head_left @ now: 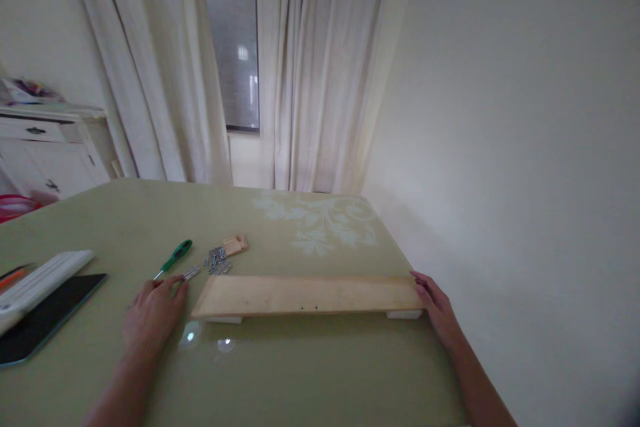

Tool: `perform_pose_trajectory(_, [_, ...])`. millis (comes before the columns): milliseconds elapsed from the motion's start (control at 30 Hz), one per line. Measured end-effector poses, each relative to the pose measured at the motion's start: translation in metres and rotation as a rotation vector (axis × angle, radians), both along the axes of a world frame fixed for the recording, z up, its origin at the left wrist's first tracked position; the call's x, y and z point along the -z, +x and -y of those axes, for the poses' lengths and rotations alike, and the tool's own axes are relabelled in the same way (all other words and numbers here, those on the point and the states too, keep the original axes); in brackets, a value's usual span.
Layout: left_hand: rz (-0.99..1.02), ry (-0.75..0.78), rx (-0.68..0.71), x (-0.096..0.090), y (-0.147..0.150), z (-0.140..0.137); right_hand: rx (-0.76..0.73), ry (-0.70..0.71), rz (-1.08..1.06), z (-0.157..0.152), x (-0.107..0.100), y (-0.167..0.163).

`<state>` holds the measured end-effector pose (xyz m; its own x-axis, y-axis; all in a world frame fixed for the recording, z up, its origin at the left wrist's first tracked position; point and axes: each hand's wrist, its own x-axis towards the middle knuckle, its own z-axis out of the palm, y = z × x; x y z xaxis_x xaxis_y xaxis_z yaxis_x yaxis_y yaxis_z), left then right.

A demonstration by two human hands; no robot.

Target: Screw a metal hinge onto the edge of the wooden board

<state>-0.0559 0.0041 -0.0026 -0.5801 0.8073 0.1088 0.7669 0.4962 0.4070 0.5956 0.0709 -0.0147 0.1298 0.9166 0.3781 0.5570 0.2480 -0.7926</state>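
A long pale wooden board [307, 295] lies across the green table [300, 373], raised on two small white blocks. My right hand [434, 303] grips its right end. My left hand [154, 310] rests on the table just left of the board, fingertips at a small metal piece [191, 273] and the tip of a green-handled screwdriver [175, 257]. Several loose metal screws [218, 261] and a small wooden piece [235, 244] lie just behind the board.
A white remote-like object [40, 280] lies on a black tablet [45, 317] at the left edge. A white dresser [45, 153] stands far left. Curtains [310, 80] and a window are behind; a wall runs along the right.
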Motion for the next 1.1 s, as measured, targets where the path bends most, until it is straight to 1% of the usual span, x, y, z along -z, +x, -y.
perform_pose_trajectory(133, [-0.026, 0.026, 0.032, -0.001, 0.001, 0.001, -0.013, -0.009, 0.003, 0.001, -0.001, -0.001])
perform_pose_trajectory(333, [-0.097, -0.008, 0.119, -0.001, 0.003, -0.001, -0.019, -0.022, -0.003, 0.002, -0.001, -0.001])
perform_pose_trajectory(433, [-0.082, 0.015, 0.144, 0.003, 0.001, 0.0, -0.021, -0.022, -0.008, 0.002, -0.001, -0.001])
perform_pose_trajectory(567, [-0.045, 0.096, 0.168, 0.013, -0.004, 0.002, -0.029, -0.021, -0.01, 0.003, -0.002, -0.002])
perform_pose_trajectory(667, [-0.021, 0.116, 0.168, 0.019, -0.006, 0.003, -0.03, -0.018, -0.017, 0.003, -0.002, -0.003])
perform_pose_trajectory(867, [-0.004, 0.126, 0.19, 0.019, -0.007, 0.004, -0.028, -0.015, -0.025, 0.003, -0.002, -0.004])
perform_pose_trajectory(1000, [-0.016, 0.142, 0.163, 0.015, -0.004, 0.004, -0.019, -0.006, -0.02, 0.002, -0.001, -0.006])
perform_pose_trajectory(1100, [0.052, 0.197, 0.049, 0.006, 0.003, 0.007, 0.008, 0.007, -0.017, 0.001, -0.001, -0.006])
